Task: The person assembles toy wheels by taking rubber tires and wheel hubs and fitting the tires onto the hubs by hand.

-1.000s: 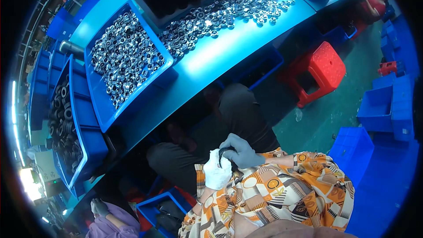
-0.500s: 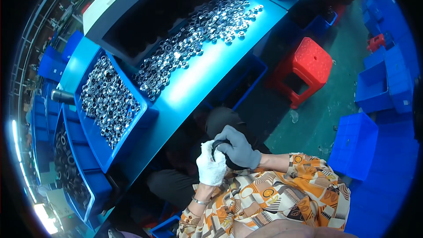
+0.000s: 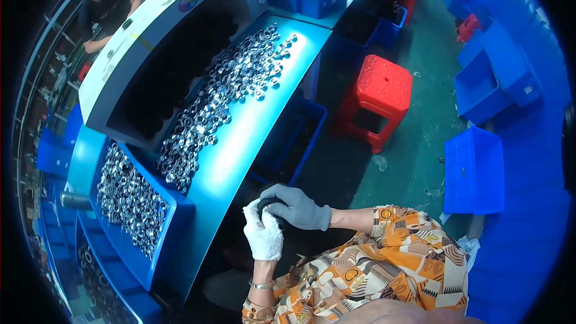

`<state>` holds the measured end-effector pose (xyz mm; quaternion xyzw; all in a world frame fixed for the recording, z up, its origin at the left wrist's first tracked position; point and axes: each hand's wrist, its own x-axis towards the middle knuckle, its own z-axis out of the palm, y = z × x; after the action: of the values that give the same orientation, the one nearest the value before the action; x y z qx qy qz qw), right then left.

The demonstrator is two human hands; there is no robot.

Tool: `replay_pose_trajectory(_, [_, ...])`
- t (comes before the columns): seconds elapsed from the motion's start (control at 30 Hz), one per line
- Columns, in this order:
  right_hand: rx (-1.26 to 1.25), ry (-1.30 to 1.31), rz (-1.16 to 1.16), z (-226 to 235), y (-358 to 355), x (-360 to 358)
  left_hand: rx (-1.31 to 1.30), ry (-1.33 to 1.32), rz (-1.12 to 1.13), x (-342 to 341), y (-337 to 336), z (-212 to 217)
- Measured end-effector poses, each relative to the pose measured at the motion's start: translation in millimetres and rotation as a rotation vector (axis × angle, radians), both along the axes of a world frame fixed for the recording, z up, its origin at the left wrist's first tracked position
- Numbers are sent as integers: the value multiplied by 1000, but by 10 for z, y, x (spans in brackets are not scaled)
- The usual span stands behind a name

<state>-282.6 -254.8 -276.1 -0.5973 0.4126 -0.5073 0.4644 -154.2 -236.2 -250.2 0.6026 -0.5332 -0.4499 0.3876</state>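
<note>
While both my hands meet below the desk edge: left hand, white glove, fingers closed on a small dark part; right hand, grey glove, fingers curled over it. Step, I judge: handling one piece. Next move calls for steady grip. Metal rings lie ahead, up-left.

Hands: the left hand and the right hand touch, both closed around a small dark thing between them.
Table: the lit table is just past the hands.
Metal rings: a pile of metal rings lies on the table, up and left of the hands.
Bin: a bin full of rings sits left of the hands.
Stool: a stool stands on the floor, far up and right of the hands.
Crate: a crate sits on the floor, right of the hands.
</note>
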Motion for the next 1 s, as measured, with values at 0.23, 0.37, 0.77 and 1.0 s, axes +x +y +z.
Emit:
replay_pose_trajectory(0.23, [-172,162,-191,29,-27,38,-434,-129,6,-77,-167,-166])
replay_pose_trajectory(0.37, [25,65,-84,25,-233,-81,-80,46,-51,-38,-380,-147])
replay_pose_trajectory(0.77, [-205,307,-485,299,-3042,-1389,-280,186,-20,26,-1820,-470])
replay_pose_trajectory(1.0, [-103,335,-789,91,-4753,-2158,-95,292,-141,14,-1891,-428])
